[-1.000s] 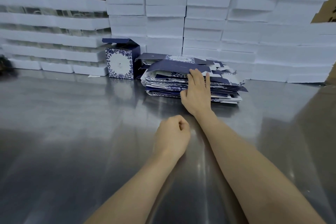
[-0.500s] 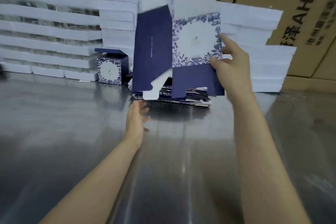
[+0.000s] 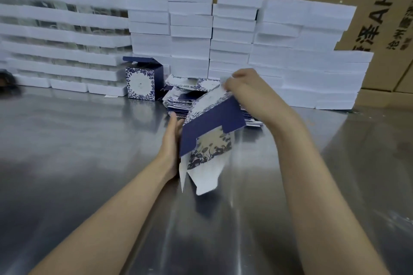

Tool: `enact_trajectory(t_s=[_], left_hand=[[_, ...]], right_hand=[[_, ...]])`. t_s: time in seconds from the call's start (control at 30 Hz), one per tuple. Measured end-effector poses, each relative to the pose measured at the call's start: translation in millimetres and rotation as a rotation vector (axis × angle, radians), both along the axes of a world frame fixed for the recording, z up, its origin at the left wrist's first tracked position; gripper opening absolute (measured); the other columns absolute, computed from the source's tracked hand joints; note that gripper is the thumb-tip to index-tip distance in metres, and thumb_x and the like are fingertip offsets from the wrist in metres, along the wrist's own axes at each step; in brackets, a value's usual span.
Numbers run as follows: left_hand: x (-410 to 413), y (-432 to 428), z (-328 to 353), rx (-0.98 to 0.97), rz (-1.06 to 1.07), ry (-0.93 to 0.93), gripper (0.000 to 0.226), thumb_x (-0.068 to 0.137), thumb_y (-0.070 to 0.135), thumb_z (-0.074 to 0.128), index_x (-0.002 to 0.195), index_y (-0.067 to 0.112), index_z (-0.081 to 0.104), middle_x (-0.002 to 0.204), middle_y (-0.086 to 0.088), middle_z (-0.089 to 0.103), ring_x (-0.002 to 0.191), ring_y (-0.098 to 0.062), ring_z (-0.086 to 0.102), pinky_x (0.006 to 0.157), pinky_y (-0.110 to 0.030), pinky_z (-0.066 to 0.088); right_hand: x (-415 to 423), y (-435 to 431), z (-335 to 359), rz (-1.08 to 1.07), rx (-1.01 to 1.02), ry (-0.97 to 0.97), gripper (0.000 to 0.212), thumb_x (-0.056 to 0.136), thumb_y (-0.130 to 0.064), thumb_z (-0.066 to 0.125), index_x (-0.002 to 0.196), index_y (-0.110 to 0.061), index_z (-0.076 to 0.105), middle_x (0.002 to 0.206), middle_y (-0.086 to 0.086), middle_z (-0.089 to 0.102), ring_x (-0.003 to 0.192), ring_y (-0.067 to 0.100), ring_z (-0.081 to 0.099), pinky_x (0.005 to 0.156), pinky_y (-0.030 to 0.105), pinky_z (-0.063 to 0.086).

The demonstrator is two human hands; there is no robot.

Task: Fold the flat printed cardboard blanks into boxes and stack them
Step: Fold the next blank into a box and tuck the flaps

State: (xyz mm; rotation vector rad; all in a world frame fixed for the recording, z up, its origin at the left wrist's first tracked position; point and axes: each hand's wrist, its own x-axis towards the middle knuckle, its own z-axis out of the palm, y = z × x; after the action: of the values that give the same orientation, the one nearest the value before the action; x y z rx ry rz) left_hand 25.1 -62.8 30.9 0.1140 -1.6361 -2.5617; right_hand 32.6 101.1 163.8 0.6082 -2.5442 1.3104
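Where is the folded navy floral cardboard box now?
In the head view, the folded navy floral cardboard box stands left of centre at the back of the steel table, just left of the pile of flat printed blanks.

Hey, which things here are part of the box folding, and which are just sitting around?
Job: printed blank held by left hand and right hand; pile of flat blanks; folded box.
Lying about: stacked white foam pieces; brown cartons behind.
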Motion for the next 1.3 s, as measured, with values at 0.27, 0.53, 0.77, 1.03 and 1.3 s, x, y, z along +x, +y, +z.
enact_trajectory(t_s=[0.27,0.53,0.77,1.03,1.3], left_hand=[[-24.6,-50.1,10.2,-0.321,0.154,-0.163,0.027,0.098,0.011,0.05,0.074,0.023,0.054,0.075,0.004,0.056,0.077,-0.017,0.057,0.057,-0.016,0.045],[-17.8,-36.4,-25.1,-1.608,0.069,0.175,0.052,0.103,0.029,0.036,0.153,0.017,0.025,0.163,0.001,0.009,0.15,-0.018,0.001,0.121,-0.046,-0.004],[-21.3,-41.2,-31.5,-1.797,-0.109,-0.23,0.075,0.099,0.059,0.012,0.155,0.012,-0.005,0.162,-0.002,-0.016,0.149,-0.019,-0.015,0.119,-0.044,-0.008],[-3.6,-52.0,-24.3,-1.476,0.212,-0.248,0.069,0.099,0.053,0.035,0.146,0.003,0.035,0.151,-0.021,0.034,0.141,-0.032,0.029,0.118,-0.041,0.02],[26.7,-40.8,21.2,-0.08,0.045,0.017,0.032,0.1,0.037,0.033,0.116,0.03,0.061,0.127,0.009,0.06,0.115,-0.007,0.057,0.082,-0.02,0.052]], right_hand=[[-38.5,-36.3,-118.7,0.082,0.637,-0.05,0.058,0.103,-0.048,0.022,0.156,-0.027,0.01,0.163,-0.003,-0.003,0.149,0.018,-0.008,0.12,0.046,-0.005],[-49.1,-51.0,-165.7,0.084,0.776,-0.089,0.057,0.104,-0.041,0.011,0.156,-0.019,0.002,0.163,-0.005,-0.004,0.149,0.013,-0.007,0.119,0.043,-0.009],[-56.3,-18.0,-169.3,-0.23,0.823,-0.201,0.078,0.095,-0.066,0.009,0.155,-0.016,-0.001,0.162,0.0,-0.011,0.149,0.021,-0.011,0.117,0.051,-0.01],[-56.0,28.7,-162.7,-0.253,0.423,-0.207,0.06,0.099,-0.055,0.032,0.15,-0.023,0.034,0.157,-0.003,0.029,0.146,0.02,0.021,0.117,0.041,0.014],[-38.6,41.7,-146.3,0.293,-0.627,-0.495,0.051,0.091,-0.033,0.059,0.14,-0.026,0.048,0.119,0.0,0.069,0.093,0.017,0.069,0.069,0.025,0.054]])
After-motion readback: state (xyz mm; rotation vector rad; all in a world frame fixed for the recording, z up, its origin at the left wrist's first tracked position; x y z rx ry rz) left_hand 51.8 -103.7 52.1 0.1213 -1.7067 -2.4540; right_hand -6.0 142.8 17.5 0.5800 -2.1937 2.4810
